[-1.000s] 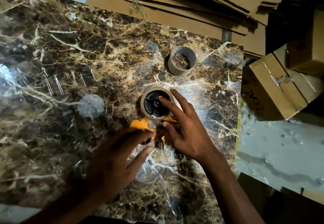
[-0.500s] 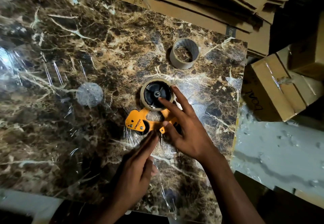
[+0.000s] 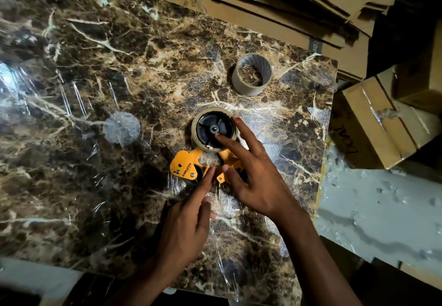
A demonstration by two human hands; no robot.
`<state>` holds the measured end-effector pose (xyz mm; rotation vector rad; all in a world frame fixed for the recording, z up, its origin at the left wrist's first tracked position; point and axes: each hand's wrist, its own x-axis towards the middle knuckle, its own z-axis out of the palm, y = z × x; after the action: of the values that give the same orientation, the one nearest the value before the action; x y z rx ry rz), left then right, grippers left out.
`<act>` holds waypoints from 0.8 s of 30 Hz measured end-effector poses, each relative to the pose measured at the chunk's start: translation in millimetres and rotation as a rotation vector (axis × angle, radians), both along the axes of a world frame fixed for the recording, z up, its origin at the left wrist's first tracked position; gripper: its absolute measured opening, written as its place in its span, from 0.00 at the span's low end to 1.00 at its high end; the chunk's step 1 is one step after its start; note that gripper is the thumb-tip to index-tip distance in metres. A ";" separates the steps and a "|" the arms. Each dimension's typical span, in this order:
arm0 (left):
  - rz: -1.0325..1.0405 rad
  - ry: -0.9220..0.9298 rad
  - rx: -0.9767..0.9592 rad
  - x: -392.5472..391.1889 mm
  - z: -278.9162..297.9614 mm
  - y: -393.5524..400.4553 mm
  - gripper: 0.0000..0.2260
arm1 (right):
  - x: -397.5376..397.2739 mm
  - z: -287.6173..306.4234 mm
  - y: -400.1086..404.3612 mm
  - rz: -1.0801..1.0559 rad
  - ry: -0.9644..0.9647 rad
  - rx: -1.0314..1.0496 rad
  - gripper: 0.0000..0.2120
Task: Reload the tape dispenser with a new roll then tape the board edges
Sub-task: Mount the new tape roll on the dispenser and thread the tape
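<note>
The right hand [image 3: 258,181] lies spread over the dispenser [image 3: 189,165]: its index finger presses on the black hub [image 3: 210,127] inside the roll [image 3: 198,143], its middle finger touches the roll's rim, and its thumb rests on the yellow frame just below. The left hand [image 3: 189,219] reaches in from below with index and middle fingers held straight and together, their tips touching the frame by the printed side plate; the other fingers curl under. Neither hand pinches anything that can be made out.

The dispenser lies flat on its side on the board [image 3: 95,90], a dark marbled slab wrapped in wrinkled clear film, near its right edge. The roll is seated on the hub. Farther up the board an empty core [image 3: 252,74] stands on end, well apart from the dispenser, with only the board showing through it. Left of the dispenser sits a small wad of film [image 3: 121,127].

Flattened cartons [image 3: 287,1] are stacked beyond the board, and a taped box [image 3: 373,124] sits shut to its right.

Against the frame one second back, the left hand has pulled away from the frame, uncovering the side plate, and the right index finger has moved toward the hub's centre.
</note>
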<state>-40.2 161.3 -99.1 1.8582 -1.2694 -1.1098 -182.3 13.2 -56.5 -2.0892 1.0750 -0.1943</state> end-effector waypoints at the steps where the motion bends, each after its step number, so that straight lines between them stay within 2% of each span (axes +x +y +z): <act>1: -0.007 -0.007 -0.002 -0.1 0.3 -1.7 0.25 | 0.4 -0.2 0.1 0.000 0.000 0.001 0.27; 6: -0.044 -0.106 -0.041 -1.8 -2.5 -9.2 0.26 | 2.8 0.4 1.3 -0.002 0.006 -0.036 0.27; 9: -0.040 -0.079 0.010 -0.7 -4.1 -9.4 0.26 | 3.3 1.6 2.8 -0.008 0.000 -0.042 0.26; 24: 0.030 -0.055 0.012 10.2 0.8 24.9 0.27 | 2.7 8.8 3.1 -0.040 0.062 -0.061 0.21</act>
<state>-30.0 186.2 -98.3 1.9225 -1.2643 -1.0597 -179.7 16.2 -47.7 -2.1415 1.1617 -0.1858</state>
